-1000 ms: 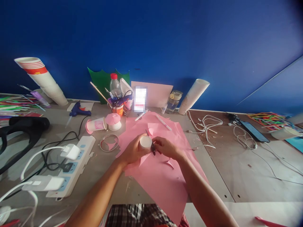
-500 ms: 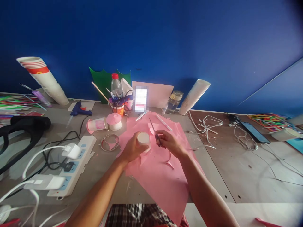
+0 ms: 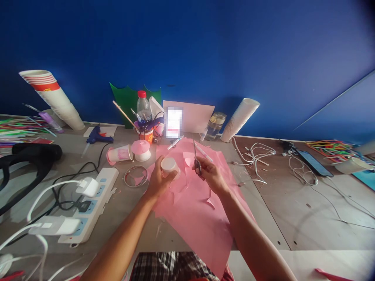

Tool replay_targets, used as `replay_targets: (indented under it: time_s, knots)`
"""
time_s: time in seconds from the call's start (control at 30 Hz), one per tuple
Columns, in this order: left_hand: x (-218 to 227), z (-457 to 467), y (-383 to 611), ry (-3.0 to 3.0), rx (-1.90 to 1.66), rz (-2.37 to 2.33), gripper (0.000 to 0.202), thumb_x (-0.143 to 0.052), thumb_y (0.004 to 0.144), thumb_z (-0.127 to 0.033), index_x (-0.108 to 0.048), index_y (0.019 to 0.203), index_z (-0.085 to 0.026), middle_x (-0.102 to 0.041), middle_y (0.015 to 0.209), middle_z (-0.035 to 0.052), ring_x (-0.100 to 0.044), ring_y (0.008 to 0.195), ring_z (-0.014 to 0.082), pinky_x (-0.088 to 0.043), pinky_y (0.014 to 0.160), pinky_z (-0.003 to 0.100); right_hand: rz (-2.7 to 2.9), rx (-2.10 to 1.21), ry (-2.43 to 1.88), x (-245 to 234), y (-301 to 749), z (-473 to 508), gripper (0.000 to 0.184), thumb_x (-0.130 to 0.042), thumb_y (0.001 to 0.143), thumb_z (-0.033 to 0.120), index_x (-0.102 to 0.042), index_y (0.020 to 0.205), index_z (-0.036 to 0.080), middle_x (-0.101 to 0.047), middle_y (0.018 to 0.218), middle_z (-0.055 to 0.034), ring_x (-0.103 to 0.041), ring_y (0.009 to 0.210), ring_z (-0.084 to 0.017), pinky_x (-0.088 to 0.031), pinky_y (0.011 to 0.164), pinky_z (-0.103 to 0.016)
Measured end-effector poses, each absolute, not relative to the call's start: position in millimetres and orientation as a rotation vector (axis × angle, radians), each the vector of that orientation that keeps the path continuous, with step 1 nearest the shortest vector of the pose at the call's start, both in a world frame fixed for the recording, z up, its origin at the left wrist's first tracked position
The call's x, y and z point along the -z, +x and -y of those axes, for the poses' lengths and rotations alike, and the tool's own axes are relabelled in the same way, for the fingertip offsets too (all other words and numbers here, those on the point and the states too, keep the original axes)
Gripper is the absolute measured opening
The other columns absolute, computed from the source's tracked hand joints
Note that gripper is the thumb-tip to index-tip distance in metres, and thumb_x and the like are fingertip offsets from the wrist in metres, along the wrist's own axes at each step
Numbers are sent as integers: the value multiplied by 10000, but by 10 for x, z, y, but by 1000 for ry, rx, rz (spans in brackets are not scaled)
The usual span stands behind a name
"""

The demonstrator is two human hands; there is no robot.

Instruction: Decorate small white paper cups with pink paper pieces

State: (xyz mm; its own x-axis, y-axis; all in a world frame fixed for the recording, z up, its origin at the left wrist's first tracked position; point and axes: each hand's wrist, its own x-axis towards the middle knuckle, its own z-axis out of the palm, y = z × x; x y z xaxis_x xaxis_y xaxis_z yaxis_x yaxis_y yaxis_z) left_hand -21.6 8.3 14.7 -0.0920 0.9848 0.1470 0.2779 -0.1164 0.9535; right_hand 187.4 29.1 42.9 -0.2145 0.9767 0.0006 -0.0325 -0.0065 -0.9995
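My left hand (image 3: 159, 177) is wrapped round a white paper cup (image 3: 169, 164), whose round base faces up. In my right hand (image 3: 212, 175) is a pair of scissors (image 3: 197, 160), its blades pointing away from me and looking closed. Both hands are over a large sheet of pink paper (image 3: 205, 234) with cut edges and loose scraps on it. A small pink cut piece (image 3: 189, 160) lies between the hands. Left of the cup are a cup with a pink paper top (image 3: 141, 150), a cup on its side (image 3: 120, 154) and a roll of tape (image 3: 135, 176).
A power strip (image 3: 90, 210) with white plugs and cables lies at the left, near a blue glue gun (image 3: 98, 136). Stacked paper cups (image 3: 241, 119) lean on the blue wall beside a jar (image 3: 216, 127). A phone (image 3: 316, 164) and white cables lie right.
My left hand has moved the cup to the left, away from the scissors. My right hand has shifted slightly right, and the scissors now point more straight ahead.
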Motion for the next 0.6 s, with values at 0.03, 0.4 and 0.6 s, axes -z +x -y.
replay_targets:
  time_s: [0.03, 0.4, 0.6]
  knots:
    - [-145, -86, -216, 1468, -1236, -1412, 715, -646, 754, -433, -316, 1349, -213, -485, 1330, 108, -471, 1231, 247, -382, 1021, 384, 1325, -1387, -1053, -424, 1883, -297, 427, -576, 734, 235, -573, 1160, 214, -568, 808, -7, -418, 596, -91, -297, 488, -226]
    - [-253, 109, -238, 1909, -1650, -1525, 457, -534, 817, -389, -438, 1216, -191, -503, 1232, 139, -462, 1196, 281, -357, 1030, 450, 1180, -1169, -896, -384, 2031, -435, 472, -618, 744, 446, -520, 1154, 233, -533, 819, -9, -436, 646, -123, -384, 610, -269]
    - [-231, 188, -104, 2423, -915, -1145, 240, -371, 916, -275, -589, 841, -207, -604, 762, 57, -570, 724, 167, -454, 684, 298, 1064, -943, -930, -426, 2174, -515, 452, -580, 760, 511, -521, 1126, 251, -535, 814, -11, -428, 583, -115, -400, 603, -291]
